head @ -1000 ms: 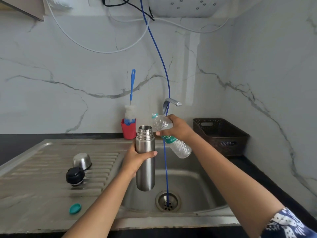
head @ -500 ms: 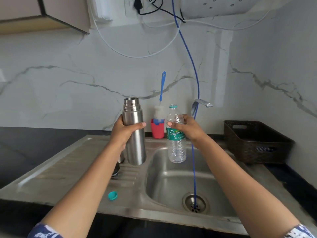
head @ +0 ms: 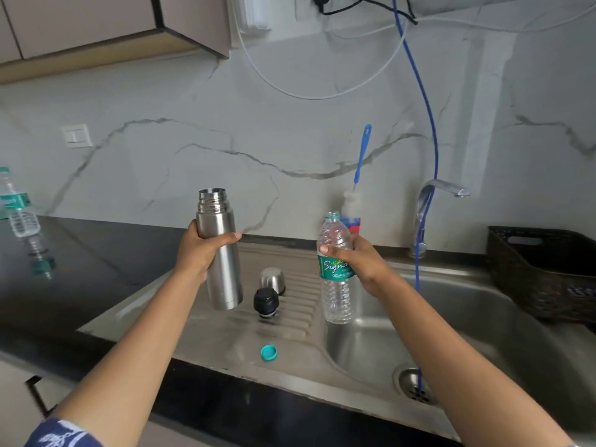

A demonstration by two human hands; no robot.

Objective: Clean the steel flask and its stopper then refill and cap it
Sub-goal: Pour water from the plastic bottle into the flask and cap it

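Gripping brushed cylindrical steel flask upright — left hand; right hand wrapped round ribbed clear plastic bottle.

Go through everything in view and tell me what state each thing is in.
steel flask: open, upright, gripped by left hand
plastic bottle: uncapped, upright, gripped by right hand
black stopper: off, standing on drainboard
steel cup: upside down on drainboard
teal cap: off, lying on drainboard

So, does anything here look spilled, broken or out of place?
Nothing looks spilled or broken. The one odd sight is the blue hose, which hangs from above straight into the sink drain. The teal bottle cap lies loose on the drainboard, and the black stopper stands apart from the open steel flask.
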